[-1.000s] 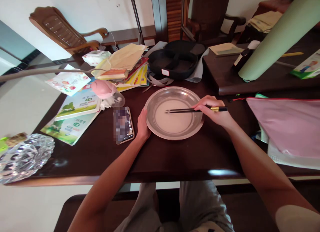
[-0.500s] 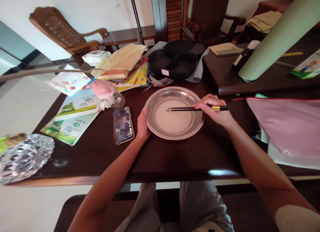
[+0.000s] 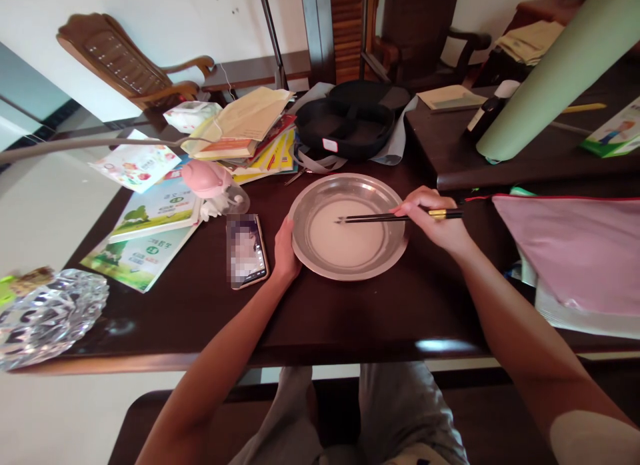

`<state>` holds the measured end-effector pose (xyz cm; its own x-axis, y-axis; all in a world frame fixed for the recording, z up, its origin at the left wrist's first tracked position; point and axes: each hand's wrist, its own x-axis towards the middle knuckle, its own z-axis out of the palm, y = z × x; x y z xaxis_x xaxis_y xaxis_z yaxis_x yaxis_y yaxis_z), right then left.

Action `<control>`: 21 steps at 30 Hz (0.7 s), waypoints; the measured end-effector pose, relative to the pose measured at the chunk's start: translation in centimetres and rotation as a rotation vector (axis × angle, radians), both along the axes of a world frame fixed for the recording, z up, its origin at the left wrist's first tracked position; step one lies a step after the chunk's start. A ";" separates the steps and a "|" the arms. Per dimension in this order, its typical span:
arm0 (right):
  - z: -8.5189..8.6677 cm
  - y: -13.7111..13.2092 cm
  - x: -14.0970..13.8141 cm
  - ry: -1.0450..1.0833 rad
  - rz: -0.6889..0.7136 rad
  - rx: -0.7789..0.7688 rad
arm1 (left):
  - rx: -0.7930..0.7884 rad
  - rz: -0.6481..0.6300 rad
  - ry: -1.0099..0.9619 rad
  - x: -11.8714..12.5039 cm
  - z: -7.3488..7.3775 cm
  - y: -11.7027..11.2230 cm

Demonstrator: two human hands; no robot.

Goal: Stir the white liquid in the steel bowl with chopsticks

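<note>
A round metal plate (image 3: pixel 320 191) with a thin layer of whitish liquid lies in the middle of the dark wooden table (image 3: pixel 320 311). My left hand (image 3: pixel 285 251) rests against the plate's left rim, fingers curled on it. My right hand (image 3: pixel 433 221) is closed on a pair of black chopsticks (image 3: pixel 380 218) with gold bands. The chopsticks lie nearly level over the plate, their tips near its centre above the liquid.
A phone (image 3: pixel 246 250) lies just left of my left hand. Books and papers (image 3: pixel 240 135) pile at the back left beside a pink object (image 3: pixel 207 178). A black divided tray (image 3: pixel 345 125) sits behind the plate. A glass bowl (image 3: pixel 47 315) stands far left, a pink pouch (image 3: pixel 575 251) at right.
My right hand has drawn slightly right and up, pulling the chopstick tips a little rightward over the plate. The left hand and the plate have stayed put.
</note>
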<state>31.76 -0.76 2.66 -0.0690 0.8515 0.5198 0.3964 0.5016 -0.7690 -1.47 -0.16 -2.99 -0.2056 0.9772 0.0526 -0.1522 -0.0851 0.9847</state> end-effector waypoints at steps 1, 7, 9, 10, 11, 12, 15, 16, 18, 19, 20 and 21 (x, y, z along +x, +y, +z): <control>0.1 -0.1 0.3 0.042 -0.036 -0.001 | -0.002 0.000 -0.004 0.0 0.0 0.0; 0.7 -0.5 0.5 0.155 0.057 -0.050 | 0.006 -0.001 0.003 0.0 0.2 -0.1; 0.4 -0.4 -0.2 0.063 0.093 -0.067 | 0.003 -0.005 -0.010 0.1 0.2 -0.1; 0.3 -0.4 -0.4 0.022 0.092 -0.059 | 0.000 -0.007 -0.020 0.1 0.2 -0.1; 0.2 -0.3 -0.6 -0.009 0.079 -0.044 | -0.003 -0.008 -0.031 0.1 0.2 -0.1; 0.1 -0.2 -0.6 -0.029 0.053 -0.027 | -0.004 -0.007 -0.039 0.2 0.3 -0.1; 0.3 -0.1 0.1 0.004 -0.081 -0.006 | -0.004 -0.003 -0.038 0.4 0.5 -0.2; 0.5 -0.2 0.5 0.047 -0.118 -0.009 | -0.003 -0.002 -0.033 0.4 0.6 -0.2; 0.8 -0.3 0.9 0.152 -0.127 -0.025 | 0.003 0.003 -0.022 0.5 0.6 -0.2; 0.9 -0.4 0.9 0.190 -0.095 -0.044 | 0.006 0.005 -0.019 0.5 0.6 -0.2; 0.9 -0.5 0.7 0.205 -0.050 -0.068 | 0.007 0.005 -0.019 0.5 0.5 -0.2; 0.9 -0.5 0.5 0.194 -0.002 -0.089 | 0.006 0.003 -0.022 0.4 0.4 -0.2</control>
<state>32.24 -1.25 3.53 0.0272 0.8946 0.4460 0.2376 0.4276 -0.8722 -1.04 -0.32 -2.57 -0.2096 0.9763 0.0537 -0.1735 -0.0912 0.9806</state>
